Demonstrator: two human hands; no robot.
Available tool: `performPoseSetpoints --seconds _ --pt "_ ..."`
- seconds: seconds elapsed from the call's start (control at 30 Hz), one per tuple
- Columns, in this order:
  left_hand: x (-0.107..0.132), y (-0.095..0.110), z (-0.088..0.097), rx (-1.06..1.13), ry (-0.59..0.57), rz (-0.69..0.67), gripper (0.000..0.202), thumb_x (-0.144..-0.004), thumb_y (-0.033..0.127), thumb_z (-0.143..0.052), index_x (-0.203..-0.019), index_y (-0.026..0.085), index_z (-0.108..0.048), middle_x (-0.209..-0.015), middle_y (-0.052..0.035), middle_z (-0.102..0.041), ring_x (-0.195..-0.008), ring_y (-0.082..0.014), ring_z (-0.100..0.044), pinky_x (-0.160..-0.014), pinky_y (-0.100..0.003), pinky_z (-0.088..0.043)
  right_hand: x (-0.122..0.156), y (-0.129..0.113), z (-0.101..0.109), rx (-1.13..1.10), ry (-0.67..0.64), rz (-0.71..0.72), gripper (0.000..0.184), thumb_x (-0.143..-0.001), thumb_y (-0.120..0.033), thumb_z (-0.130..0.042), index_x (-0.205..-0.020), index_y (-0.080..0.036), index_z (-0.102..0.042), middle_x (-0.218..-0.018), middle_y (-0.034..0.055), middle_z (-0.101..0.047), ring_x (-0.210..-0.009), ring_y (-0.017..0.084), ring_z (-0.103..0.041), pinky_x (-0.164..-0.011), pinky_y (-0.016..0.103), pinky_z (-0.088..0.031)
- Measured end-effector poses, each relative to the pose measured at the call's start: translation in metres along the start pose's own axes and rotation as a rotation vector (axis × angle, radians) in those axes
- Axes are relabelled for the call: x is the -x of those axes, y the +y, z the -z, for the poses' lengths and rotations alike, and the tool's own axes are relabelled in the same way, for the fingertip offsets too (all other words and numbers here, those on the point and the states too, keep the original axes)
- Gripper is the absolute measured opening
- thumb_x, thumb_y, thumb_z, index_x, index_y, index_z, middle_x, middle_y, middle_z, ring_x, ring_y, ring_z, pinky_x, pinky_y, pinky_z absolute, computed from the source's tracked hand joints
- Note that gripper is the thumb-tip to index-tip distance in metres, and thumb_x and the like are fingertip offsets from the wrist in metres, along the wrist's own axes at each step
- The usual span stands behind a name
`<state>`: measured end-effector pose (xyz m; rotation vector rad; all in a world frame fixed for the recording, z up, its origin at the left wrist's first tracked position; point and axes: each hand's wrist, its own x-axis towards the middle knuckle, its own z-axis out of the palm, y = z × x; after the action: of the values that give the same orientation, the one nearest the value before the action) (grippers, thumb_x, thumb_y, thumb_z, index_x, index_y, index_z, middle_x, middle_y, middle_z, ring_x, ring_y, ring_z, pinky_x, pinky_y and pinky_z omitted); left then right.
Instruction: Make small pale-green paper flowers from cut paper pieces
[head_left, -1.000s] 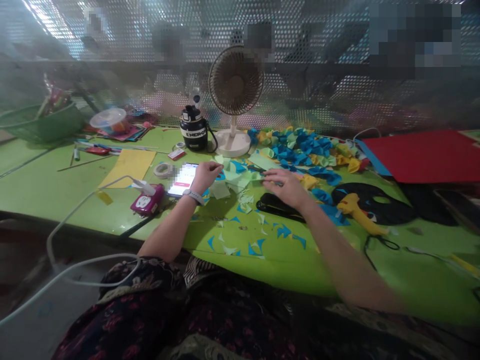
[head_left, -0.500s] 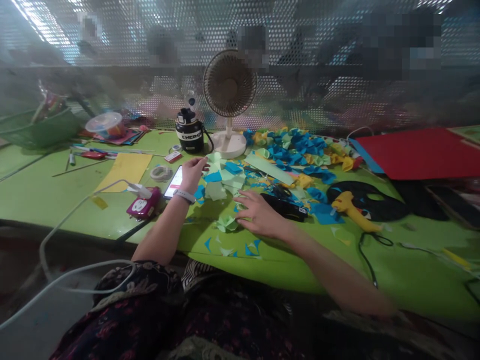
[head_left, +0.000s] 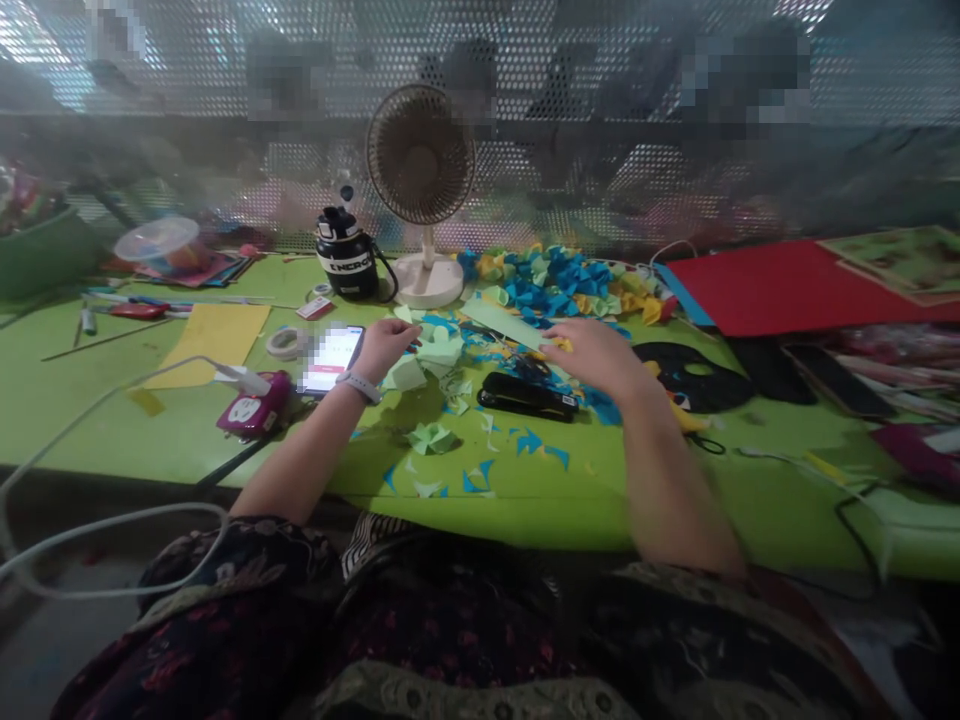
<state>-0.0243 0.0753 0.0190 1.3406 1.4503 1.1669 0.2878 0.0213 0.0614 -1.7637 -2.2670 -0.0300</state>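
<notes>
My left hand (head_left: 390, 345), with a band on its wrist, hovers between a lit phone (head_left: 330, 360) and a heap of pale green paper pieces (head_left: 439, 345). Its fingers are slightly bent and apart, with no held thing visible. My right hand (head_left: 596, 358) reaches over scraps beside the end of a pale green paper strip (head_left: 504, 322) and dark scissors (head_left: 532, 366). Its fingers extend leftward; a bit of yellow paper shows by them. Nearer me are a black stapler (head_left: 527, 398) and a crumpled or folded green paper flower (head_left: 432, 438).
Behind stand a fan (head_left: 421, 165) and a black bottle (head_left: 349, 258), beside a blue, yellow and green paper pile (head_left: 570, 280). Leftward lie tape (head_left: 286, 343), yellow paper (head_left: 214, 340) and a purple power socket (head_left: 255, 405) with a cable. Red sheets (head_left: 757, 285) lie rightward.
My right hand has moved from beside the green paper flower to the right and farther away, uncovering the stapler. My left hand stays near the green paper. The view has turned slightly right.
</notes>
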Motion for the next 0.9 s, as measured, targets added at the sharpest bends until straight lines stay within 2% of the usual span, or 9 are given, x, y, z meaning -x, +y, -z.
performPoseSetpoints --seconds 0.17,0.57,0.77,0.9 --pt "-0.005 -0.002 -0.003 0.018 -0.001 0.014 0.016 -0.076 0.024 -0.072 -0.065 0.013 -0.067 -0.061 -0.0032 -0.068 -0.053 -0.0102 -0.061 -0.056 -0.02 -0.047 -0.005 -0.004 -0.005 0.029 -0.187 0.047 0.034 -0.094 -0.039 -0.054 -0.111 -0.017 -0.074 -0.113 0.0126 -0.073 -0.101 0.029 -0.067 -0.076 0.031 -0.048" --pt "0.003 0.005 -0.018 0.131 0.034 0.036 0.018 -0.078 0.02 -0.068 -0.062 0.013 -0.064 -0.058 -0.0023 -0.066 -0.051 -0.0086 -0.059 -0.05 -0.018 -0.04 -0.008 -0.01 -0.01 0.064 -0.215 0.124 0.036 -0.095 -0.039 -0.051 -0.116 -0.018 -0.072 -0.12 0.012 -0.072 -0.107 0.028 -0.067 -0.083 0.031 -0.049" --pt "0.015 0.01 -0.029 0.209 0.059 0.025 0.016 -0.079 0.018 -0.068 -0.064 0.012 -0.065 -0.06 -0.0037 -0.067 -0.051 -0.0081 -0.058 -0.051 -0.018 -0.042 -0.012 -0.006 -0.018 0.013 -0.169 0.175 0.03 -0.093 -0.039 -0.054 -0.106 -0.022 -0.075 -0.108 0.0081 -0.076 -0.099 0.023 -0.069 -0.08 0.027 -0.049" --pt "0.023 0.022 -0.049 0.255 0.083 0.008 0.017 -0.082 0.017 -0.066 -0.065 0.013 -0.066 -0.06 -0.0038 -0.068 -0.051 -0.0085 -0.059 -0.055 -0.019 -0.045 -0.013 -0.007 -0.019 -0.04 -0.169 0.192 0.026 -0.09 -0.039 -0.059 -0.101 -0.023 -0.076 -0.1 0.0068 -0.078 -0.095 0.023 -0.07 -0.079 0.026 -0.05"
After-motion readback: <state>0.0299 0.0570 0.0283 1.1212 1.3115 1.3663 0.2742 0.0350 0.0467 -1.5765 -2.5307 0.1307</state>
